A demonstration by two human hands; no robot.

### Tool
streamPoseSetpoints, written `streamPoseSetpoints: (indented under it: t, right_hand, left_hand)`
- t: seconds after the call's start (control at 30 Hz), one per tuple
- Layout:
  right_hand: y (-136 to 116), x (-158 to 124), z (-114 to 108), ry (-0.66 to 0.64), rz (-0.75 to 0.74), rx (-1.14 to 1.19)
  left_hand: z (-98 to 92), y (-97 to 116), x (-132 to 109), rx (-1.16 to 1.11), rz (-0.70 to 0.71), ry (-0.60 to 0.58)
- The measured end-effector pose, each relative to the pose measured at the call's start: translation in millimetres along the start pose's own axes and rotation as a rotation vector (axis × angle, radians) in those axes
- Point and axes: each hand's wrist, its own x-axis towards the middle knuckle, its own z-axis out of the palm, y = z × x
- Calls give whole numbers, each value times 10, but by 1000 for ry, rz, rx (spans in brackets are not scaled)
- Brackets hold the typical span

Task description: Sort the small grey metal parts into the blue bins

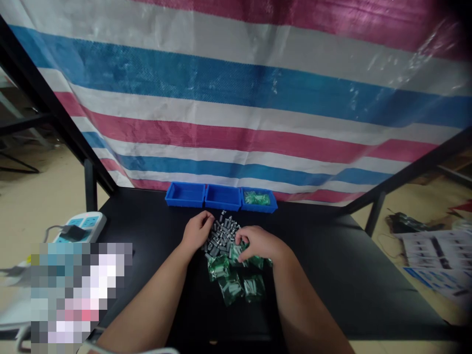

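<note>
Pieces (223,237), between left hand (197,231) and right hand (260,243)

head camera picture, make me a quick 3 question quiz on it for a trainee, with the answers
1. How many blue trays stand in the row at the back of the black table?
2. Which tray holds green packets: a) left, b) middle, c) right?
3. True or false: the left hand is at the left edge of the pile of small grey parts.

Key: 1. three; 2. c; 3. true
</note>
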Motion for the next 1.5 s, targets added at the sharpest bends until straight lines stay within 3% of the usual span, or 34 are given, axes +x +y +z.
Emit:
streamPoseSetpoints:
  t: [0.17,0.47,0.57,0.77,0.83,0.93,1.0,1.23,1.4,1.5]
  right_hand:
    - [-50,15,-1,17,-25,1]
    - [19,14,-67,174,-254,185]
    - [67,79,-50,402,-235,202]
    - [329,228,-25,1115,-27,203]
    - [434,258,-36,1253,24,194]
    - [566,281,-55,1357,74,152]
    - [618,288,-57,1365,94,85]
    - [580,323,42,1165,290,-206]
    - [498,263,4,1162,270,-249]
    - [391,109,-103,1013,238,-167]
  left_hand:
    - [4,-2,2,13,-5,-6]
    - [-3,1,0,15,-12,-10]
    - [-4,-11,1,14,-6,1]
    - [6,-24,-3,-1,10,6]
    - [9,-24,-3,2,7,4]
    - [9,-20,-2,7,0,0]
    - [8,-18,-3,3,1,-1]
    - [8,-38,-9,-5,7,-6]
    - [8,-43,-3,5,13,-10]
    - [7,-36,-3,2,3,-8]
